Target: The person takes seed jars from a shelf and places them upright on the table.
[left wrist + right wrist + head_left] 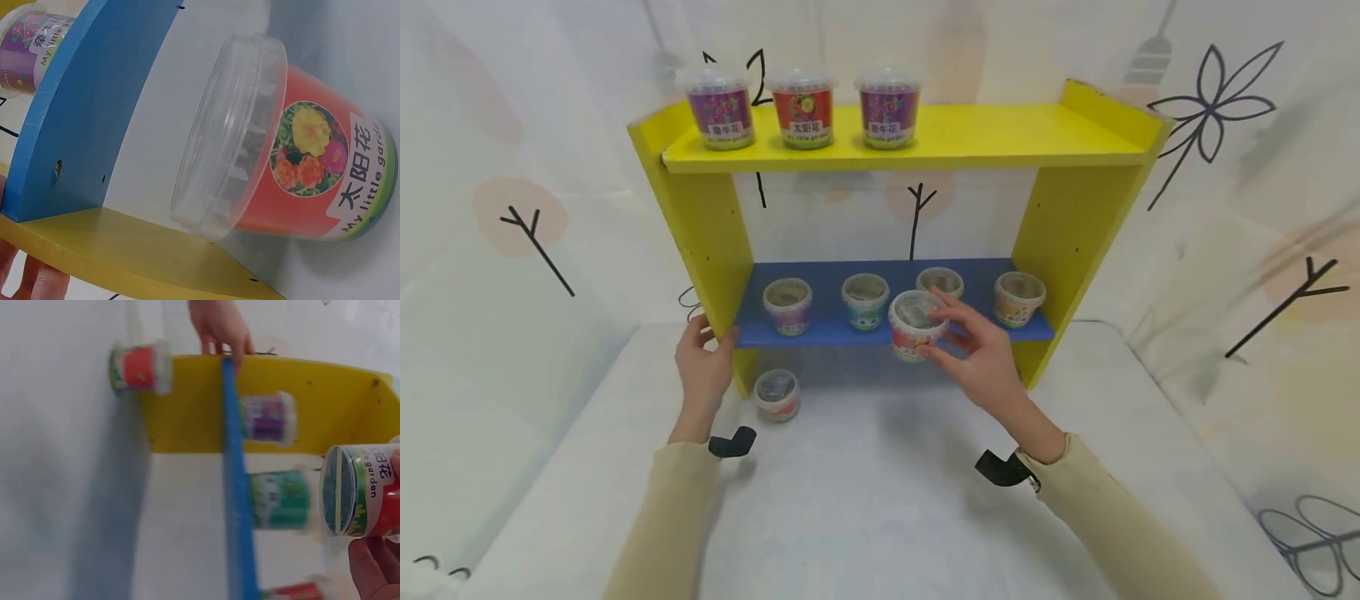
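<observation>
My right hand (981,358) pinches a red-labelled plastic cup (912,340) with a clear lid, held in front of the blue middle shelf (838,335). In the right wrist view that cup's clear base faces left. On the left, my left hand (703,367) grips the front edge of the yellow side panel (700,225), its thumb by the blue shelf's end. Below that hand, another red-labelled lidded cup (777,400) stands on the white surface; the left wrist view shows its flower picture (310,147) closely.
The blue shelf bears a purple cup (788,308), a teal cup (865,304), a partly hidden cup (940,279) behind the held one, and an orange-labelled cup (1018,302). Three lidded cups, including a red one (805,117), stand on the yellow top (1000,129).
</observation>
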### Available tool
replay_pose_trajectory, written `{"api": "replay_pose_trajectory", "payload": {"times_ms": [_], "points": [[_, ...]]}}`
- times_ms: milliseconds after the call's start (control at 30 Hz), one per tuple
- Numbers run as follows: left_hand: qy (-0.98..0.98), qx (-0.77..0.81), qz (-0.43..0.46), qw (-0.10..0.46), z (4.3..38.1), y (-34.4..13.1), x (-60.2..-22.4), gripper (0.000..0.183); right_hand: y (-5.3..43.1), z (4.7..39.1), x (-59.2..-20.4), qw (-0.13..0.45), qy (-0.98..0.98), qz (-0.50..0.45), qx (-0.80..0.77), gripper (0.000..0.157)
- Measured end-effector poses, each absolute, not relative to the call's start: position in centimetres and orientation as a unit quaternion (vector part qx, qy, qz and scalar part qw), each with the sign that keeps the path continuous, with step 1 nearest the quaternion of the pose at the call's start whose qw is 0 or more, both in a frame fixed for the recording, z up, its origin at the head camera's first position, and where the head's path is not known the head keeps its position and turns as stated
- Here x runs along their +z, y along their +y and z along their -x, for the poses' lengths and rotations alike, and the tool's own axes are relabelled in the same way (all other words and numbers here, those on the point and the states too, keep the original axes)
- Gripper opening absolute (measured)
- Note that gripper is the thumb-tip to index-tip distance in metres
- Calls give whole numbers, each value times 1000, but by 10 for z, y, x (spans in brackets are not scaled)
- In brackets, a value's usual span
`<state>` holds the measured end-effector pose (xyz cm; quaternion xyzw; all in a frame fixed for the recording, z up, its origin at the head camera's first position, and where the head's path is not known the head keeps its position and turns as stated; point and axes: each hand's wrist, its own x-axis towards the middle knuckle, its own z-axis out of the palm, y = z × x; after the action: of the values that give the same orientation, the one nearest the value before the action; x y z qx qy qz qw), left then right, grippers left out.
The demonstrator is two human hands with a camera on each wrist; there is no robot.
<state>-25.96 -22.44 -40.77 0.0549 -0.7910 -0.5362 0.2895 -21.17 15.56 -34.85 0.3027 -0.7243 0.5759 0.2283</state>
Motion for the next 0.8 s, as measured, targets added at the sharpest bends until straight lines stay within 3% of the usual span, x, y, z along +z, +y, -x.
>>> {"api": "replay_pose_trajectory", "payload": {"times_ms": [333, 500, 800], "points": [[-789, -543, -67, 280, 258, -223, -405, 38, 126, 203, -374, 147, -758, -287, 567, 35], [-787, -548, -69, 275, 258, -223, -406, 39, 117, 217, -401, 123, -755, -272, 584, 36], [-787, -550, -76, 269, 259, -224, -409, 42, 105, 227, -428, 150, -747, -273, 587, 38]]}}
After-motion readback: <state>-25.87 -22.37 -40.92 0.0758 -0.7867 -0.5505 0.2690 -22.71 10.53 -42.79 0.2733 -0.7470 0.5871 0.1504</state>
